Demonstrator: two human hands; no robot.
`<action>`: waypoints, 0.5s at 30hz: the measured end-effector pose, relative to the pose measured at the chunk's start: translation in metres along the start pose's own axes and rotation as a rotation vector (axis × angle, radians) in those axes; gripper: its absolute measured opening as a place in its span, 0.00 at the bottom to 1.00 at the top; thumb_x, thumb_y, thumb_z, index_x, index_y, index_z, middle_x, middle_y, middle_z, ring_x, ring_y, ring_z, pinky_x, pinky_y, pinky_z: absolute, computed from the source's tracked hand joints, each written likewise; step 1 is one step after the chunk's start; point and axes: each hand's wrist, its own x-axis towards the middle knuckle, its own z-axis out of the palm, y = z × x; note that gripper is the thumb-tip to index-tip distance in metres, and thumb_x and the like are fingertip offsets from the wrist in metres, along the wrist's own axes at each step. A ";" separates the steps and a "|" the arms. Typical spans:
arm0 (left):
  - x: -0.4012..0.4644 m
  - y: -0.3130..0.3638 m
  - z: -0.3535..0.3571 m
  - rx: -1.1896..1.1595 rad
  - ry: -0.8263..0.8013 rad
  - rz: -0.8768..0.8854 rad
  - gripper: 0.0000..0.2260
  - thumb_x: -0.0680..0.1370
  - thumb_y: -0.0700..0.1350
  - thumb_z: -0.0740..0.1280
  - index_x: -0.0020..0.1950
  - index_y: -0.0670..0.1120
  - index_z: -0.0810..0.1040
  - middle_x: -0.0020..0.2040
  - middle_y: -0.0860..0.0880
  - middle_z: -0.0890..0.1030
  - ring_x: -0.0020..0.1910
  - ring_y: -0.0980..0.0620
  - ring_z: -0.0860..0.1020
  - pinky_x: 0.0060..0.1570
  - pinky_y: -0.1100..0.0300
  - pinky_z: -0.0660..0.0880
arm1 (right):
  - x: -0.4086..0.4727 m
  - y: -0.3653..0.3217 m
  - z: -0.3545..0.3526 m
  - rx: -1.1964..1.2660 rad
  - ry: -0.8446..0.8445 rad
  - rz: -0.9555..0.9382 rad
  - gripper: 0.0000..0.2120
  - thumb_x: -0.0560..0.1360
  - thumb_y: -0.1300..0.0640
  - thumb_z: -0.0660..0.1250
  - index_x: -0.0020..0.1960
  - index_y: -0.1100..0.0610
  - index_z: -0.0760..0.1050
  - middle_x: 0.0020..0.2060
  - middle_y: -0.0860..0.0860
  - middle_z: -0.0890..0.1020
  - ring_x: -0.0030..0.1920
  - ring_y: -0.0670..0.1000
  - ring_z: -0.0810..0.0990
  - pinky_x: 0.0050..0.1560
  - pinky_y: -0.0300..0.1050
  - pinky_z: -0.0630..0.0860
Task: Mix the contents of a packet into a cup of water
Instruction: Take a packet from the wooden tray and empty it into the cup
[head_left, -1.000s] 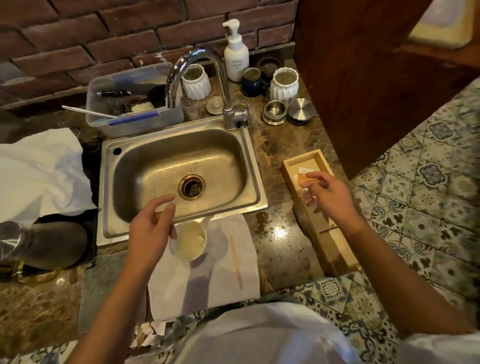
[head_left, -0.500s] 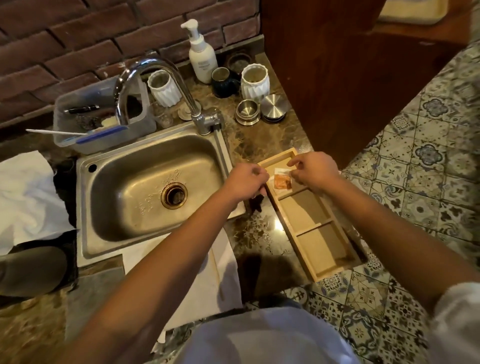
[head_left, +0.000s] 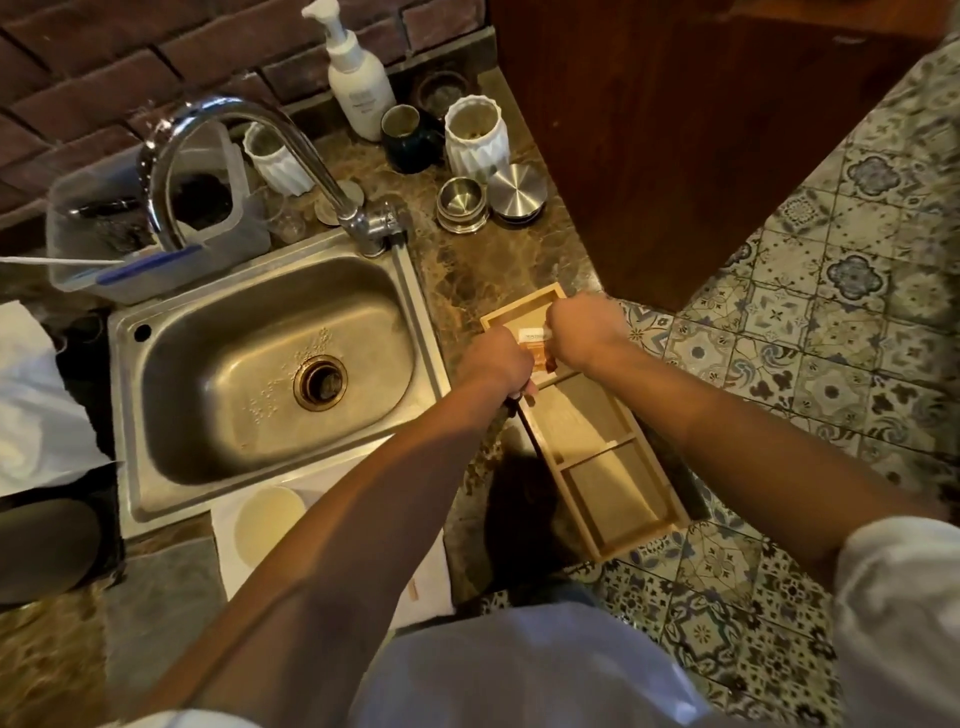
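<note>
A small orange and white packet (head_left: 537, 349) is held between both hands above the far compartment of a wooden tray (head_left: 608, 470). My left hand (head_left: 497, 359) pinches its left side and my right hand (head_left: 584, 328) pinches its top right edge. A pale cup (head_left: 267, 521) holding liquid stands on a white paper towel (head_left: 227, 558) in front of the sink, mostly left of my left forearm. A wooden stirring stick (head_left: 413, 588) lies on the towel, largely hidden by that forearm.
The steel sink (head_left: 249, 364) and its curved tap (head_left: 218, 135) fill the left. Behind stand a soap bottle (head_left: 358, 78), white ribbed cups (head_left: 475, 137), a dark mug (head_left: 408, 136), metal lids (head_left: 517, 193) and a plastic box (head_left: 145, 218). Patterned floor lies right of the counter edge.
My left hand left the cup and came across to the packet over the tray. Both hands now grip the packet, and it has lifted slightly.
</note>
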 end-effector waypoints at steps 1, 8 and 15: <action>0.001 0.001 0.001 0.003 0.014 -0.013 0.09 0.79 0.44 0.64 0.46 0.43 0.83 0.22 0.52 0.80 0.21 0.57 0.78 0.24 0.64 0.71 | 0.001 -0.002 0.001 0.008 -0.008 0.007 0.09 0.74 0.55 0.73 0.54 0.54 0.84 0.47 0.54 0.86 0.48 0.57 0.85 0.41 0.48 0.78; 0.011 0.006 0.009 -0.236 -0.131 -0.131 0.13 0.81 0.42 0.65 0.43 0.36 0.84 0.21 0.50 0.79 0.13 0.55 0.69 0.19 0.64 0.68 | 0.011 -0.008 0.002 0.072 -0.041 0.049 0.06 0.76 0.58 0.70 0.52 0.56 0.82 0.50 0.55 0.87 0.50 0.56 0.86 0.40 0.47 0.74; 0.022 0.013 0.015 -0.298 -0.053 -0.194 0.17 0.81 0.41 0.63 0.36 0.38 0.84 0.23 0.48 0.81 0.17 0.54 0.75 0.25 0.62 0.74 | 0.011 -0.004 0.007 0.059 -0.010 0.052 0.10 0.78 0.63 0.64 0.55 0.57 0.82 0.53 0.56 0.86 0.53 0.59 0.85 0.41 0.49 0.73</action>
